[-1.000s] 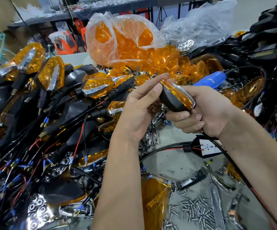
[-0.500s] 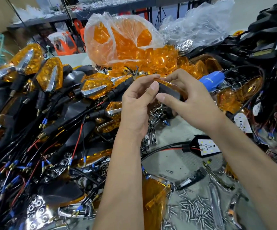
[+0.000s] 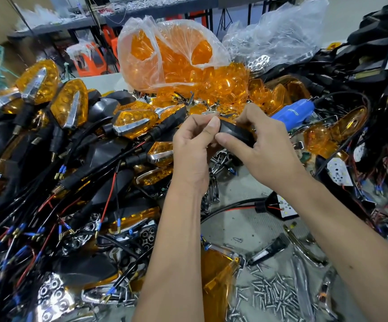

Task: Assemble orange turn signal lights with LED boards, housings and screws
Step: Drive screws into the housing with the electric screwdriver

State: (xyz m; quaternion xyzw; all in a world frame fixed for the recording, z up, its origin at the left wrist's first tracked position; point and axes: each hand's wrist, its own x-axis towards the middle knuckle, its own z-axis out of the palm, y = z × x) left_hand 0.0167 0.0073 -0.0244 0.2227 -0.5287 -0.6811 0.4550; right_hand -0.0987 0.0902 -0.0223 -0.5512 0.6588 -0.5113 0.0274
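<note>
Both hands hold one turn signal light (image 3: 234, 132) above the middle of the bench, its black housing facing me and its orange lens turned away. My left hand (image 3: 194, 147) pinches its left end between thumb and fingers. My right hand (image 3: 260, 145) grips it from the right, thumb on the black back, fingers curled over the top. A black housing with a white LED board (image 3: 281, 209) and red and black wires lies on the bench below the hands. Loose silver screws (image 3: 271, 296) are scattered at the lower right.
Finished lights with wires (image 3: 72, 159) are heaped on the left. A clear bag of orange lenses (image 3: 172, 63) stands behind the hands. A blue electric screwdriver (image 3: 292, 113) lies at the right, with black housings (image 3: 378, 73) piled beyond. Chrome trim pieces (image 3: 304, 247) lie near the screws.
My right hand has rolled the light over: the orange lens with chrome trim faced up a second ago, now the black back faces me. Both hands stay on it.
</note>
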